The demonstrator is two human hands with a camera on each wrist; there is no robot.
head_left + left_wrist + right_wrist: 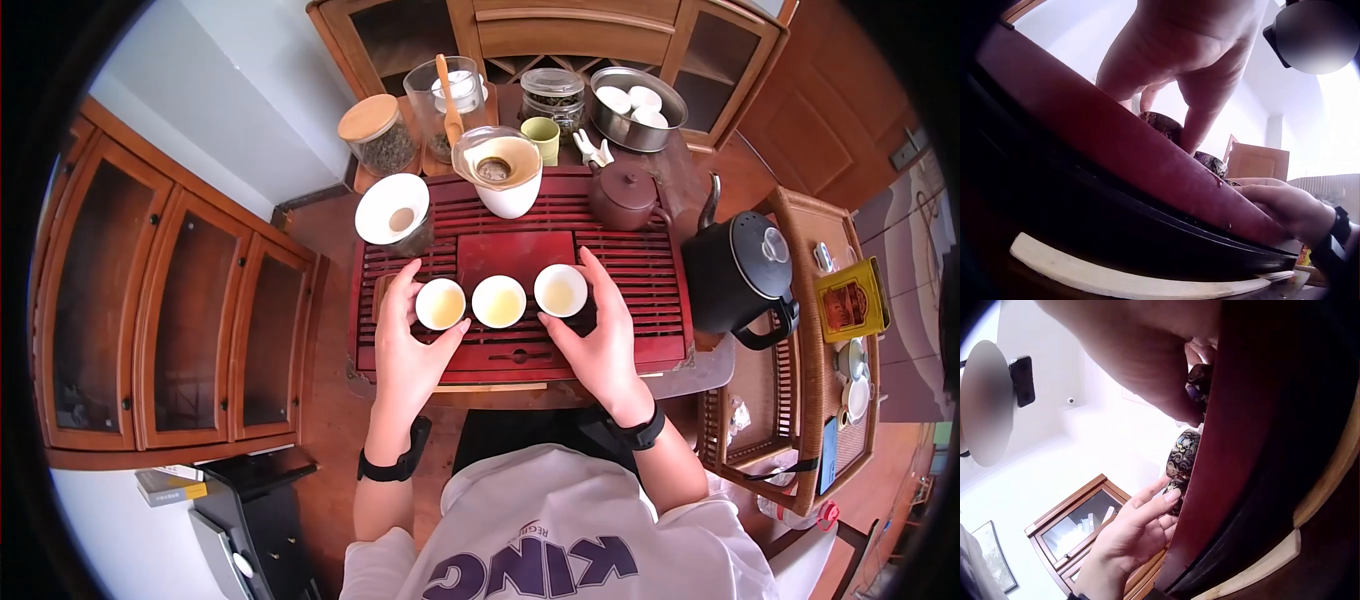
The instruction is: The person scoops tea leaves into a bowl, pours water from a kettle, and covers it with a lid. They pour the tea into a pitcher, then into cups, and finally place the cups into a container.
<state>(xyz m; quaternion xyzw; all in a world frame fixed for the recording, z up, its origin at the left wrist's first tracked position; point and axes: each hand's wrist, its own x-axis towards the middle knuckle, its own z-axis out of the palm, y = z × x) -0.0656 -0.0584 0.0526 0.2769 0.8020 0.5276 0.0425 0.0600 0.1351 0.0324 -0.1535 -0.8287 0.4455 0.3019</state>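
Three small teacups stand in a row near the front of the red slatted tea tray (640,340), each with pale yellow tea inside. My left hand (411,345) grips the left teacup (441,304), thumb at the near side and fingers round the outer side. Thumb and fingers of my right hand (602,338) hold the right teacup (561,291) the same way. Between them sits the middle teacup (499,302), close beside the left one. In the right wrist view the middle teacup (1184,453) shows a dark, swirl-patterned outside; the cups' bases are hidden behind the tray edge.
Behind the cups stand a white pitcher with a strainer (510,190), a white-rimmed cup (394,210) and a brown clay teapot (627,195). Tea jars (385,150) and a metal bowl (640,130) line the back. A black kettle (740,270) is at right.
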